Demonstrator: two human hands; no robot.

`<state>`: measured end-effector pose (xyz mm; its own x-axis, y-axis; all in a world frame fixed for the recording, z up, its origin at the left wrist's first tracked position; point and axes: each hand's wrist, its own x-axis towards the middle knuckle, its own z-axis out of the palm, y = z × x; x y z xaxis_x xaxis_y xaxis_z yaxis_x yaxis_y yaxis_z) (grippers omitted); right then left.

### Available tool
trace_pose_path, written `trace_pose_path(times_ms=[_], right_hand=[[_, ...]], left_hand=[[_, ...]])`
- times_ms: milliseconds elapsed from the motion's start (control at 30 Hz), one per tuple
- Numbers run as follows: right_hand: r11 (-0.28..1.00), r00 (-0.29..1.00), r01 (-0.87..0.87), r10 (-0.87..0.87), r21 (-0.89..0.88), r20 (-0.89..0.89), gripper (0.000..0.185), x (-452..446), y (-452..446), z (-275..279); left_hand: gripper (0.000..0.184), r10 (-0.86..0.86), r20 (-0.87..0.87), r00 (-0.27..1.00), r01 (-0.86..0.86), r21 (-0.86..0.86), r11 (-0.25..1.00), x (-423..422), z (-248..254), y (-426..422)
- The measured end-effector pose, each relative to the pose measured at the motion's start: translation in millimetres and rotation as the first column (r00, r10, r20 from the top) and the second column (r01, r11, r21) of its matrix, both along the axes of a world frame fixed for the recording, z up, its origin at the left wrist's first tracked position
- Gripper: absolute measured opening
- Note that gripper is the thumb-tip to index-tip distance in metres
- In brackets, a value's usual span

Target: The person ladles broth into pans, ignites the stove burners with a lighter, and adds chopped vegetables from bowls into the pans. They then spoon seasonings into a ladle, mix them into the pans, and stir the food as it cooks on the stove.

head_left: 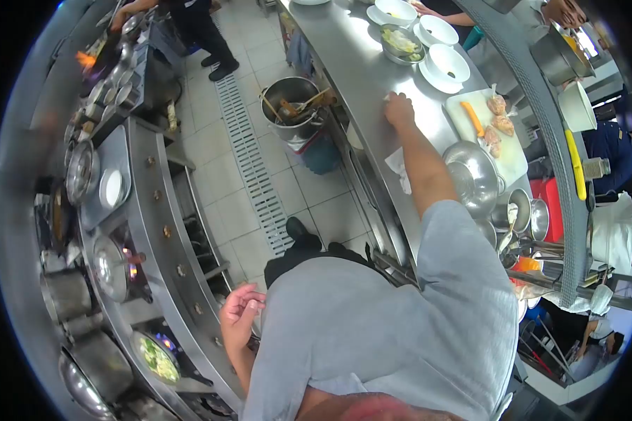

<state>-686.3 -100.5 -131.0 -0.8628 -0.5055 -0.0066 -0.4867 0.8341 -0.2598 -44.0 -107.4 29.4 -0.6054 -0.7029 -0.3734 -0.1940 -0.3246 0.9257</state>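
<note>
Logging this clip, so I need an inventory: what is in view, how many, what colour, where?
Counter: one, silver, right of centre
Board: one, white, on the counter
Food bags: three, pinkish, on the board
Stick: one, orange, on the board
Bowls: at least three, white, counter's far end
Basin: one, silver, by the board
Pot: one, silver, top centre
Grate: one, pale, floor
Tray: one, grey, left
Pan: one, greens inside, lower left
Other people: several, mixed clothing, edges
Smaller kitchenware: too cluttered to count
Left hand: one, bare, beside the body
Right hand: one, bare, at the counter
</note>
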Motion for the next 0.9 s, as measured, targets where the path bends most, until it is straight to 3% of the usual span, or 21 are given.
trace_pose_path(times_ms=[100,233,300,333,467,567,700,767,900], right_hand=[[0.999,0.997,-0.040,0.041,0.026,-0.061,0.026,-31,-6,-15],[0.978,0.992,0.104,-0.115,-0.182,-0.050,0.023,-46,-7,-27],[0.906,0.972,0.224,-0.232,-0.359,0.022,0.023,-49,-3,-25],[0.856,0.962,0.231,-0.273,-0.462,-0.026,0.024,-57,-1,-24],[0.672,0.887,0.381,-0.458,-0.635,0.048,0.027,-107,0,19],[0.695,0.887,0.315,-0.458,-0.646,-0.060,0.027,-147,-10,46],[0.803,0.885,0.296,-0.434,-0.517,-0.168,0.025,-193,-24,66],[0.830,0.893,0.345,-0.435,-0.439,-0.120,0.026,-208,-30,82],[0.859,0.894,0.409,-0.445,-0.308,-0.056,0.027,-225,-40,98]], left_hand=[[0.032,-0.014,0.000,1.000,0.014,-0.038,0.999,-30,-17,-58],[0.031,-0.146,0.056,0.988,0.151,-0.109,0.982,-110,-9,-139],[0.030,-0.207,0.072,0.976,0.214,-0.103,0.972,-163,-4,-177],[0.030,-0.258,0.089,0.962,0.269,-0.147,0.952,-194,-2,-196],[0.029,-0.386,0.045,0.921,0.384,-0.265,0.885,-344,8,-244],[0.033,-0.462,0.075,0.884,0.461,-0.308,0.833,-477,13,-260],[0.044,-0.526,0.237,0.817,0.576,-0.397,0.715,-640,-24,-263],[0.048,-0.557,0.384,0.737,0.675,-0.374,0.636,-703,-46,-260],[0.037,-0.551,0.453,0.701,0.701,-0.295,0.649,-765,-76,-244]])
